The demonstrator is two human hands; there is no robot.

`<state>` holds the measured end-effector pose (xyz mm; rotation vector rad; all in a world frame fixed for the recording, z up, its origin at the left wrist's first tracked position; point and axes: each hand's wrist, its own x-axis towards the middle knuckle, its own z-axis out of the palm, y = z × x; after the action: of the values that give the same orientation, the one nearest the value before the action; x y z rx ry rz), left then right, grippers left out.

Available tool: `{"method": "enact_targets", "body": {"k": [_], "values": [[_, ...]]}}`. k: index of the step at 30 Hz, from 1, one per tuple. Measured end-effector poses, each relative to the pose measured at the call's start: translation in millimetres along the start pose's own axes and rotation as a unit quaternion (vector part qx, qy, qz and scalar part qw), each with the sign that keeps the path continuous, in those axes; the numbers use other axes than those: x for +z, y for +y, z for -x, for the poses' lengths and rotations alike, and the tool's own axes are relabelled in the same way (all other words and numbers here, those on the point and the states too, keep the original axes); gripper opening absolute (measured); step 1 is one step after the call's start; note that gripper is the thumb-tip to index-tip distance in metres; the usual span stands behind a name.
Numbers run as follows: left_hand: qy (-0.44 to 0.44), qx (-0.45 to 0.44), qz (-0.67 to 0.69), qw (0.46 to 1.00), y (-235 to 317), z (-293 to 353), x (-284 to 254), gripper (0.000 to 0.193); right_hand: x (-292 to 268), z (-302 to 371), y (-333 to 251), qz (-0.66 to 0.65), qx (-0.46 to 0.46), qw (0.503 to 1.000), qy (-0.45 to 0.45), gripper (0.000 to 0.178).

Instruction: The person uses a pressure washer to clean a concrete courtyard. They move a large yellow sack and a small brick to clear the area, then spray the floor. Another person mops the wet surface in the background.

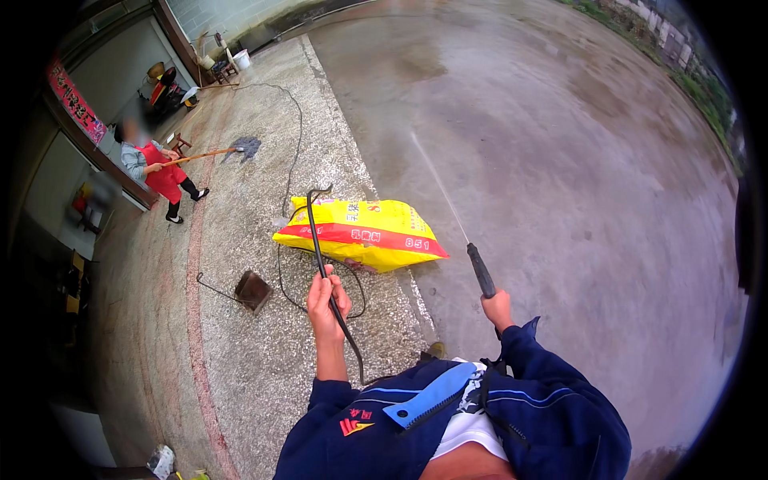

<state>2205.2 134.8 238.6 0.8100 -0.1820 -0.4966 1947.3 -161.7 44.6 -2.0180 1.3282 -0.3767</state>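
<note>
Both hands are up and gripping. My left hand [327,298] is closed around a black hose [319,248], fingers wrapped fully over it; the hose runs down past my forearm toward my jacket and arcs up and away ahead of the hand, its far end curling just above a yellow sack. My right hand [498,309] is closed on the grip end of a dark spray lance [481,270], held out ahead of me and tilted up and to the left. A thin jet of water [438,186] leaves its tip and runs diagonally up-left over wet concrete pavement [576,160].

Near my chest I note the dark blue jacket [512,408] with light blue trim.

Just beyond the left hand, the yellow sack [360,234] with a red band lies on its side, at the seam between rough gravel-textured paving [256,352] and the smooth wet concrete. To its left, a small dark dustpan-like tool [252,290] with a wire handle rests on the rough paving. A thin cable [294,136] trails away from the sack toward the buildings.

Farther off on the left, a person [156,172] in a red apron pushes a long-handled mop [216,152] across the ground, well apart from me. Behind them stands a building front with a red banner [74,100]. A white bucket [242,59] sits at the far corner.
</note>
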Motion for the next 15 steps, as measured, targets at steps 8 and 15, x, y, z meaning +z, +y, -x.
{"method": "enact_targets", "body": {"k": [8,15], "values": [[-0.023,-0.006,-0.006,1.000,-22,20,40,0.028,-30,13,24,0.010,0.030,0.999,0.030,0.023],[-0.038,0.000,-0.026,0.999,-30,36,71,0.027,-29,17,42,-0.045,0.010,0.999,0.023,0.020]]}}
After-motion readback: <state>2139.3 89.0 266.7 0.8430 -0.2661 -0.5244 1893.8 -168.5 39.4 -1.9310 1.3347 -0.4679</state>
